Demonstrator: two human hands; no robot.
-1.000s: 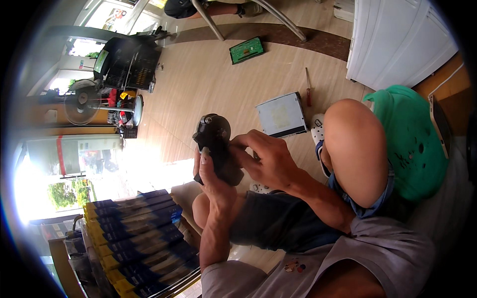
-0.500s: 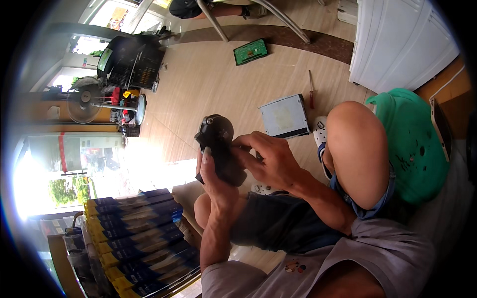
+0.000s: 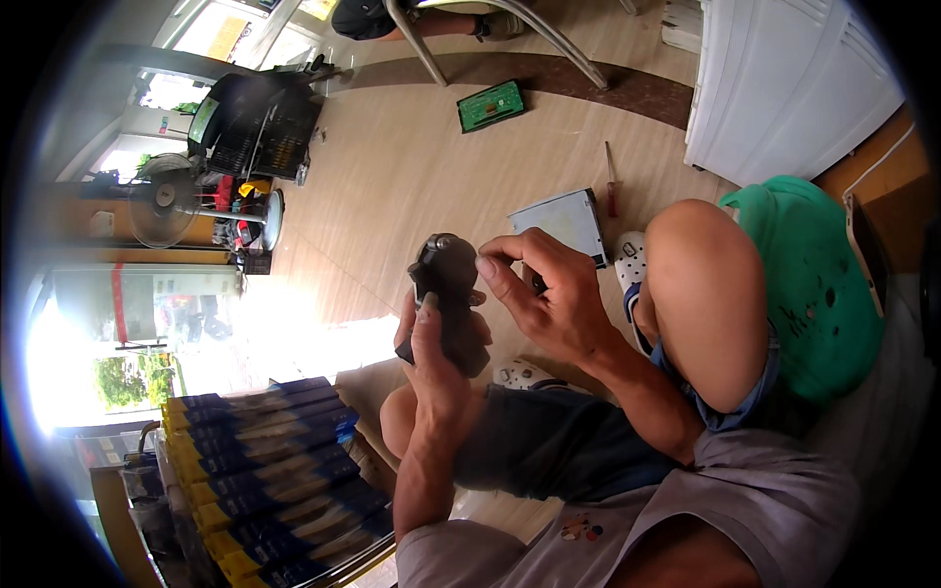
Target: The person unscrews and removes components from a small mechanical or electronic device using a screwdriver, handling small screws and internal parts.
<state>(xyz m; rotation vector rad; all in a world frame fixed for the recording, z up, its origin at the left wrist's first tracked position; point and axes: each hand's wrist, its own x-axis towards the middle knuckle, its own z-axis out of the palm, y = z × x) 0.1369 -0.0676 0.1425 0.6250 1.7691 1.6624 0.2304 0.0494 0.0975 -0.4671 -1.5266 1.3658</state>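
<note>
My left hand (image 3: 436, 367) is wrapped round a black handheld device (image 3: 456, 309) with a rounded upper end and a wider, angular lower end. I cannot make out its exact kind. The thumb lies along its near face, and several fingertips curl round its right side. My right hand (image 3: 549, 294) is just right of the rounded end, thumb and forefinger pinched together, with its other fingers curled in. Something small and dark shows between the curled fingers, too hidden to name.
On the tiled floor lie a flat silver metal box (image 3: 564, 225), a red-handled screwdriver (image 3: 612, 186) and a green circuit board (image 3: 492, 106). A standing fan (image 3: 167, 199) is at the left, a rack of blue and yellow packages (image 3: 265, 461) lower left. A green plastic stool (image 3: 814, 304) is at the right.
My right hand has drawn back from the face of the black device and risen slightly to the right. The device has shifted a little rightward and down in my left hand.
</note>
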